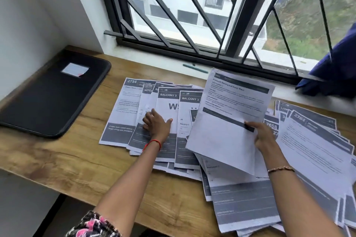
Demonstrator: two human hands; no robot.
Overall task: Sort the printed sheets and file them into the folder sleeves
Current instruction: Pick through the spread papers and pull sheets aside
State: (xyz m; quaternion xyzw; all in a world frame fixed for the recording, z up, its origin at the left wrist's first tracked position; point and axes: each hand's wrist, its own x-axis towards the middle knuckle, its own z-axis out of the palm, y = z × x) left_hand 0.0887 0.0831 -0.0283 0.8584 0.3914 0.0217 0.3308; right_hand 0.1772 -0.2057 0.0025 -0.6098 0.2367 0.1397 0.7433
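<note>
Printed sheets lie fanned over the wooden desk (57,159). A left group (123,106) shows headers such as "2754", "BALCONY 2" and "BALCONY 3". My left hand (157,124) rests flat on this group, fingers spread, holding nothing. My right hand (263,135) grips the right edge of one sheet (227,121), lifted and tilted above the pile. More sheets (316,152) spread out to the right, and another stack (242,202) lies near the front edge. The black folder (50,98) lies closed at the far left, with a white label on its cover.
A green pen (195,68) lies on the white window sill. A dark blue cloth (335,71) hangs over the sill at the right. A barred window runs along the back, and a white wall closes off the left side.
</note>
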